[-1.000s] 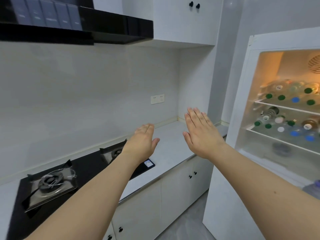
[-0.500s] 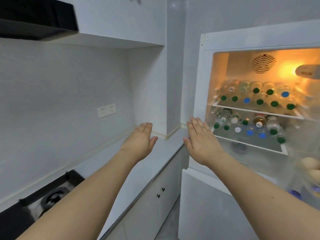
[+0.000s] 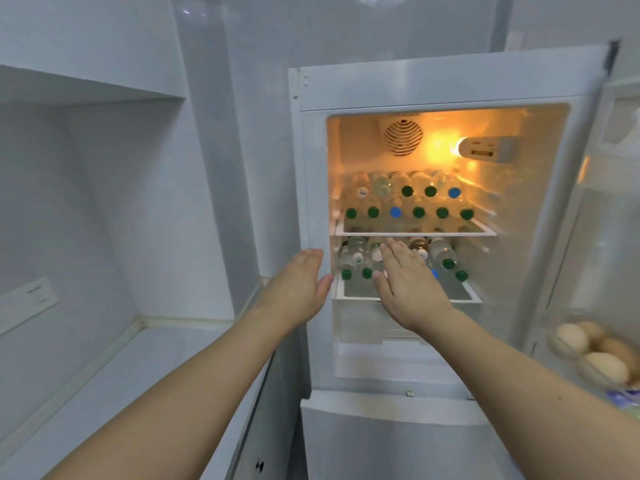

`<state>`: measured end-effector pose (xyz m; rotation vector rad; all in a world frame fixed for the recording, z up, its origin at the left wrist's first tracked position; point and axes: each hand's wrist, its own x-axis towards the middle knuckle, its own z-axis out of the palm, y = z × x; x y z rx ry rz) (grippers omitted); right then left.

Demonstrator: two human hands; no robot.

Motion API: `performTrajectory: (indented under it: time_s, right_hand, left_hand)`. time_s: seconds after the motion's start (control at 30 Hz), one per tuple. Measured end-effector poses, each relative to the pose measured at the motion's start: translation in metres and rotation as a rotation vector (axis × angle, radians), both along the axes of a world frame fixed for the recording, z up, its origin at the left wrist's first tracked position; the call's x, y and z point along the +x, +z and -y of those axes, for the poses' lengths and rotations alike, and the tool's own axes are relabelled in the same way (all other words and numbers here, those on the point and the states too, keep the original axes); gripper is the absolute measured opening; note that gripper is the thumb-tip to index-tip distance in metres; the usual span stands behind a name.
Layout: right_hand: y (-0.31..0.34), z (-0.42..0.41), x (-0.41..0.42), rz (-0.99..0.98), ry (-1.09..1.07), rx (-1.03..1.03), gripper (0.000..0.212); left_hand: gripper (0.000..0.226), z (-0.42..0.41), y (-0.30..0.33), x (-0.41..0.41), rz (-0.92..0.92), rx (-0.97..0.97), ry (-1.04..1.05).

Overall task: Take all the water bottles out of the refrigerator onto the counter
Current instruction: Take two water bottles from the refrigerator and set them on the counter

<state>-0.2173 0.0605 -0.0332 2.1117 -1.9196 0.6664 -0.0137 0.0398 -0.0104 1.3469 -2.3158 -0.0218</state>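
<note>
White open refrigerator (image 3: 433, 84), head view: clear plastic water bottles (image 3: 408, 202) with green and blue caps lay stacked on both wire shelves. The pale grey counter (image 3: 145, 358) bore none. Left hand (image 3: 298, 282) and right hand (image 3: 408, 282) reached forward, fingers straight and together, holding nothing. Removal had not begun.
</note>
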Motion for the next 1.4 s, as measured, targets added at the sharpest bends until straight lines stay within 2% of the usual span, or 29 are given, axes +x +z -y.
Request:
performTrajectory:
  time_s: [0.23, 0.33, 0.43, 0.53, 0.63, 0.87, 1.0, 1.23, 1.4]
  right_hand:
    - [0.013, 0.047, -0.049, 0.074, -0.128, 0.024, 0.05]
    - [0.025, 0.082, -0.075, 0.148, -0.159, 0.009, 0.042]
    - [0.036, 0.11, -0.09, 0.153, -0.156, 0.009, 0.041]
    - [0.054, 0.159, -0.108, 0.12, -0.143, -0.018, 0.044]
    - [0.064, 0.205, -0.119, 0.028, -0.124, -0.032, 0.041]
    - [0.07, 0.3, -0.133, -0.334, -0.089, -0.128, 0.045]
    - [0.069, 0.34, -0.137, -0.418, -0.094, -0.154, 0.043]
    - [0.059, 0.368, -0.136, -0.454, -0.103, -0.179, 0.047]
    - [0.056, 0.375, -0.139, -0.462, -0.094, -0.198, 0.039]
  left_hand:
    - [0.035, 0.073, 0.001, -0.072, -0.076, -0.031, -0.133]
    - [0.019, 0.11, 0.013, -0.098, -0.131, -0.024, -0.094]
    - [0.014, 0.139, 0.024, -0.116, -0.153, 0.002, -0.042]
    - [0.015, 0.184, 0.046, -0.139, -0.148, 0.021, -0.003]
    - [0.03, 0.222, 0.063, -0.157, -0.168, 0.036, 0.081]
    - [0.026, 0.308, 0.067, -0.19, -0.046, 0.103, 0.271]
    - [0.025, 0.341, 0.055, -0.202, 0.109, 0.044, 0.307]
    - [0.027, 0.365, 0.043, -0.209, 0.139, -0.115, 0.34]
    - [0.024, 0.37, 0.04, -0.21, 0.218, -0.172, 0.317]
